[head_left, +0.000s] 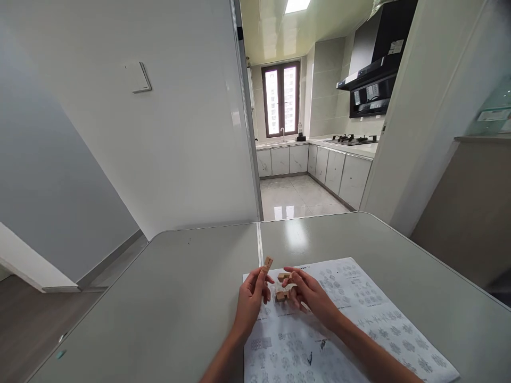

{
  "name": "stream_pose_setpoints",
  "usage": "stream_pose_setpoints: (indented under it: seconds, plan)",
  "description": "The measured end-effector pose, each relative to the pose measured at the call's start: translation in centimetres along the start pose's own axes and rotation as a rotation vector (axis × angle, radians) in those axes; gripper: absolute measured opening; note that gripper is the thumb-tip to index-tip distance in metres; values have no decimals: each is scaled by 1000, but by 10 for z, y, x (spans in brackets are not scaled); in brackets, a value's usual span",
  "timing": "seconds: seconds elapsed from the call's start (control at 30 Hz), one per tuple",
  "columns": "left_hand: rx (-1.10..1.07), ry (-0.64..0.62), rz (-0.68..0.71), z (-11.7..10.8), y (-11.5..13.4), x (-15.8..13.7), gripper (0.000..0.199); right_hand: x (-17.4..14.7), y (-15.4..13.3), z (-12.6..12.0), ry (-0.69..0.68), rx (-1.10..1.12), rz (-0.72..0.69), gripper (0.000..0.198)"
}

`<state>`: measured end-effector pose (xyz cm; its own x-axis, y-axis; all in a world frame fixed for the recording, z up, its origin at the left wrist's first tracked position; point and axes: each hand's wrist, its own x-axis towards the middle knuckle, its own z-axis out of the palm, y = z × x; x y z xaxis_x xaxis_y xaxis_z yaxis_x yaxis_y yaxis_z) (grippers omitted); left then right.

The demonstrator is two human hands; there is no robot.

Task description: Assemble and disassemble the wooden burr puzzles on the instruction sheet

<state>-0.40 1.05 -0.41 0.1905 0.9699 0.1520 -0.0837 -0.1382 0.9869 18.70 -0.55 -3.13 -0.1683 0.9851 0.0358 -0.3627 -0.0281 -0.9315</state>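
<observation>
Lower centre of the frame, my left hand (252,290) pinches a wooden block (269,261) near its lower end. My right hand (313,299) curls at an upper piece (283,277) and a lower piece (281,296); I can't tell its grip. Likely light, stiff wood, best held by flat sides.

One head-worn view: faces forward and down over table (191,298), left hand (252,293) and right hand (313,299) near at lower centre, kitchen window (281,100) distant, upper centre.
</observation>
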Motion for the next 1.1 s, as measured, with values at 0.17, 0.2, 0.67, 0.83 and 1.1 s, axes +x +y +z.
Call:
stream_pose_setpoints:
  seconds: [0.17, 0.2, 0.67, 0.83, 1.1]
  plan:
    - [-23, -26, -19, 2, 5, -2, 46, 1, 3, -6, 53, 123, 94, 60]
    - [-19, -34, -30, 3, 6, -3, 47, 2, 5, -9, 62, 141, 100, 59]
    - [-70, -90, -159, 9, 10, -7, 65, 11, 17, -16, 116, 279, 11, 51]
    - [-75, -125, -187, 11, 5, -8, 68, 13, 16, -21, 107, 393, 14, 52]
    - [-83, -141, -172, 10, 0, -7, 62, 9, 3, -21, -1, 401, 42, 34]
